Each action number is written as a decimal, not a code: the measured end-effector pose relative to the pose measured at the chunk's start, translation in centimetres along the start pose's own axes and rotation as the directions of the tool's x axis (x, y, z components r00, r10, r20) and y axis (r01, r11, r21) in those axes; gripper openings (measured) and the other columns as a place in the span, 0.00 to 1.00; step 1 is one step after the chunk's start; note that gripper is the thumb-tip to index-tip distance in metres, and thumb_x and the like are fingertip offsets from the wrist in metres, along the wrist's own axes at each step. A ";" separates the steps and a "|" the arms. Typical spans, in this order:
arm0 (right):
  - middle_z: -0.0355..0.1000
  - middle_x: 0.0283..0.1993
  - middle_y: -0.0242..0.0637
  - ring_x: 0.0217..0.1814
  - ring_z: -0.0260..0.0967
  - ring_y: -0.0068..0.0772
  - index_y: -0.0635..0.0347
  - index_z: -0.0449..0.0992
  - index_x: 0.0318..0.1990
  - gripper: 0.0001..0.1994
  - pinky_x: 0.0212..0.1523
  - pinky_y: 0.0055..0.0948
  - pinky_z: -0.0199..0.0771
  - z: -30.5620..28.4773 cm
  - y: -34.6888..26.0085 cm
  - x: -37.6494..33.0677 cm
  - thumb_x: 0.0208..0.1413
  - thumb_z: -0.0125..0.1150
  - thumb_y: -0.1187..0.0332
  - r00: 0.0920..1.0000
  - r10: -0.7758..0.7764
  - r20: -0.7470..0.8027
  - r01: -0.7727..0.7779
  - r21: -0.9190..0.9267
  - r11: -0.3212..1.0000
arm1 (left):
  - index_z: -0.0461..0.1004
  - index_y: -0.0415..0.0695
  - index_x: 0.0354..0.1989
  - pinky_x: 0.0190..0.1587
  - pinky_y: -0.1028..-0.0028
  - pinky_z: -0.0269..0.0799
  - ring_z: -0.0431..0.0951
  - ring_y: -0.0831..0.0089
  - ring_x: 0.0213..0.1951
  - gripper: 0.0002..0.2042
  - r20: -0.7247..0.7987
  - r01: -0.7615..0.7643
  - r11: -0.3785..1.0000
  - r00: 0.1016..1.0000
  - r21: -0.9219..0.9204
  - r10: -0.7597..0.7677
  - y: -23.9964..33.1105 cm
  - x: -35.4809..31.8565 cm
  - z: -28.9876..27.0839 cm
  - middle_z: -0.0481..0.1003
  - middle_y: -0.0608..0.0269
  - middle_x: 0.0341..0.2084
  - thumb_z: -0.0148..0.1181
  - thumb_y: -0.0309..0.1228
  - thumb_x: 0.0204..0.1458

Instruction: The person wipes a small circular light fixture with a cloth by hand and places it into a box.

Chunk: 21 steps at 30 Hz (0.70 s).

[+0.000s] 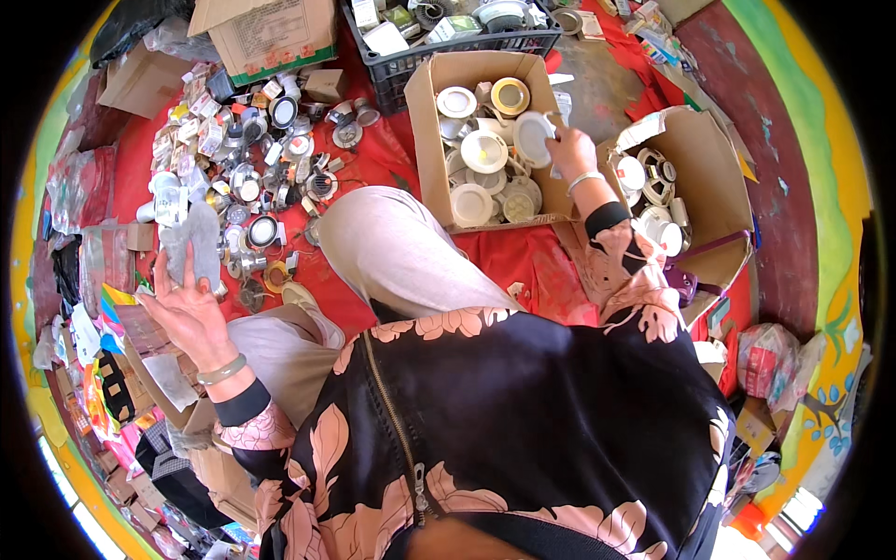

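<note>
My right hand (572,155) reaches over a cardboard box (427,140) and grips a round white downlight (535,140) by its edge. Inside that box lie more round lights, among them a white-rimmed downlight (484,151) and one with a yellow ring (511,95). My left hand (194,313) is raised at the left with its fingers spread. A greyish translucent plastic sleeve (193,241) shows at its fingertips; whether it is touching them I cannot tell. Beyond this hand, a heap of loose lamps and small boxes (247,182) covers the red cloth.
To the right stands a second cardboard box (719,205) with several light fittings. A black plastic crate (392,70) of packaged goods sits at the back, beside a large closed-sided carton (271,42). Plastic-wrapped packages (82,191) line the left. My bent knee (387,238) rises between heap and box.
</note>
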State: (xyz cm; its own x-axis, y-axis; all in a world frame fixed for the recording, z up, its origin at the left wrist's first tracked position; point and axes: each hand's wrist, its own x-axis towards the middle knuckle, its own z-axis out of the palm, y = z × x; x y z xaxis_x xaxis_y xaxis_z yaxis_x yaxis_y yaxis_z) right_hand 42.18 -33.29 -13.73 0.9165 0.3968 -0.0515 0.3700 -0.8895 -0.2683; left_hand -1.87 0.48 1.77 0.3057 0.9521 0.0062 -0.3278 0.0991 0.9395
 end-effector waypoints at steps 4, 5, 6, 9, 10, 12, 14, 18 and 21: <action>0.74 0.37 0.48 0.41 0.73 0.50 0.58 0.77 0.38 0.14 0.44 0.42 0.71 3.1 -0.7 0.1 0.49 0.53 0.60 0.998 0.054 0.034 -0.049 -0.133 0.990 | 0.63 0.39 0.54 0.32 0.79 0.65 0.61 0.54 0.60 0.33 -0.104 0.023 1.000 0.994 0.013 -0.021 -1.7 0.1 -2.1 0.60 0.63 0.57 0.41 0.58 0.56; 0.75 0.37 0.48 0.41 0.73 0.50 0.58 0.77 0.37 0.14 0.43 0.42 0.72 4.0 -0.5 0.6 0.50 0.52 0.60 0.998 0.052 0.031 -0.047 -0.163 0.986 | 0.63 0.39 0.54 0.31 0.79 0.65 0.61 0.54 0.60 0.32 -0.115 0.024 1.000 0.993 0.012 -0.023 -2.0 0.1 -2.1 0.60 0.63 0.57 0.41 0.58 0.56; 0.75 0.37 0.48 0.41 0.73 0.50 0.59 0.77 0.37 0.14 0.43 0.42 0.72 4.9 -0.4 0.9 0.50 0.52 0.61 0.998 0.053 0.031 -0.047 -0.191 0.980 | 0.63 0.39 0.54 0.31 0.79 0.64 0.62 0.54 0.60 0.32 -0.124 0.026 1.000 0.992 0.015 -0.024 -2.1 0.1 -1.9 0.59 0.63 0.58 0.40 0.58 0.56; 0.75 0.37 0.46 0.42 0.74 0.48 0.59 0.78 0.37 0.14 0.43 0.40 0.73 6.7 0.0 1.4 0.51 0.50 0.62 0.994 0.070 0.087 -0.047 -0.240 0.970 | 0.63 0.39 0.53 0.32 0.79 0.64 0.62 0.54 0.59 0.32 -0.123 0.026 0.999 0.992 0.033 -0.022 -2.5 0.0 -1.3 0.58 0.62 0.58 0.41 0.57 0.56; 0.76 0.38 0.45 0.42 0.74 0.47 0.59 0.78 0.36 0.14 0.43 0.40 0.73 6.9 -0.2 1.5 0.51 0.50 0.62 0.991 0.091 0.100 -0.064 -0.247 0.967 | 0.63 0.39 0.53 0.32 0.79 0.63 0.62 0.54 0.59 0.32 -0.109 0.033 0.999 0.994 0.039 -0.028 -2.6 0.1 -1.2 0.58 0.62 0.58 0.41 0.57 0.56; 0.76 0.38 0.43 0.42 0.75 0.44 0.58 0.79 0.36 0.13 0.43 0.38 0.74 7.5 -0.8 1.7 0.52 0.50 0.61 0.983 0.135 0.125 -0.098 -0.263 0.960 | 0.63 0.39 0.53 0.32 0.79 0.63 0.62 0.55 0.59 0.31 -0.080 0.047 0.998 0.996 0.051 -0.042 -2.7 0.1 -0.9 0.57 0.62 0.58 0.41 0.57 0.56; 0.76 0.39 0.43 0.43 0.75 0.43 0.58 0.79 0.37 0.13 0.43 0.37 0.74 9.1 -0.8 2.2 0.53 0.50 0.62 0.977 0.160 0.144 -0.115 -0.276 0.954 | 0.63 0.39 0.54 0.32 0.79 0.63 0.62 0.55 0.59 0.32 -0.110 0.051 0.997 0.993 0.062 -0.044 -2.9 -0.1 -0.5 0.57 0.62 0.58 0.40 0.57 0.56; 0.76 0.42 0.40 0.46 0.74 0.40 0.56 0.79 0.39 0.12 0.43 0.35 0.75 10.3 -2.6 2.5 0.54 0.49 0.65 0.952 0.214 0.218 -0.145 -0.296 0.944 | 0.62 0.40 0.55 0.32 0.79 0.62 0.62 0.56 0.59 0.32 -0.123 0.061 0.992 0.991 0.110 -0.047 -3.3 0.0 -0.6 0.58 0.63 0.58 0.40 0.58 0.56; 0.75 0.46 0.37 0.48 0.73 0.38 0.54 0.79 0.41 0.13 0.44 0.34 0.75 13.4 -1.9 3.8 0.56 0.47 0.65 0.927 0.287 0.243 -0.207 -0.309 0.928 | 0.62 0.41 0.55 0.32 0.79 0.60 0.62 0.56 0.59 0.31 -0.118 0.082 0.989 0.991 0.125 -0.067 -3.6 0.0 -0.5 0.59 0.65 0.58 0.40 0.58 0.56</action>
State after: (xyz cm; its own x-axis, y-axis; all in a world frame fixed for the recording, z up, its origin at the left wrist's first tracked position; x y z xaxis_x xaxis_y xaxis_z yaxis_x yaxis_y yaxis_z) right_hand 42.90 -27.10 -26.34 0.9186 0.1670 -0.3583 0.2006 -0.9779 0.0584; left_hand -1.16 0.26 -1.77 0.2199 0.9707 -0.0974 -0.1875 0.1400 0.9722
